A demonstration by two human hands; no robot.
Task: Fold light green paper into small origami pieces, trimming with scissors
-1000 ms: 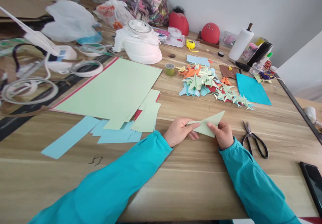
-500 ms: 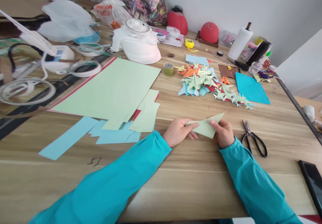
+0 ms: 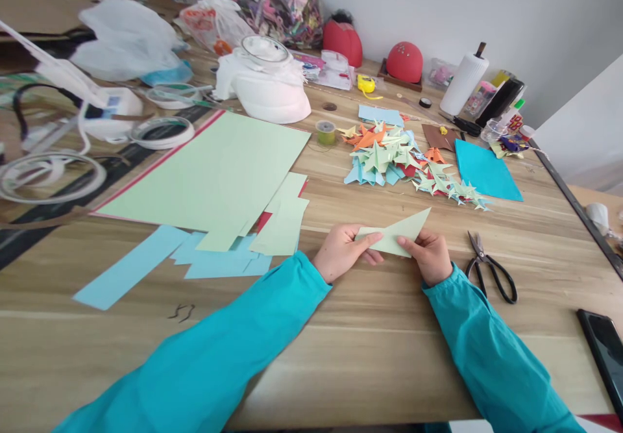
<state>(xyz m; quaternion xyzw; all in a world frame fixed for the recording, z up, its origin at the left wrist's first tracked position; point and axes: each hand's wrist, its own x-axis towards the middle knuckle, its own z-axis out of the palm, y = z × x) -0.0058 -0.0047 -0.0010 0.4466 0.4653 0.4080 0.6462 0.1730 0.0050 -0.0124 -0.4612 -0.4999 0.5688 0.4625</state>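
Observation:
A pale green piece of folded paper is held between both hands above the table, one pointed corner rising to the upper right. My left hand pinches its left end, thumb on top and fingers beneath. On the right side my right hand grips the paper, its thumb pressed on the front face and its other fingers partly hidden behind. Beyond the hands lies a pile of folded paper stars in green, blue, orange and red. Black-handled scissors rest open-bladed just right of my right hand.
A large green sheet and overlapping blue strips lie to the left. Further back are a white bundle, a thread spool and a tape measure. At right are a turquoise sheet and a phone.
The paper has tilted between my hands and shifted slightly left, and my right thumb has slid left along it. Both hands keep hold of it.

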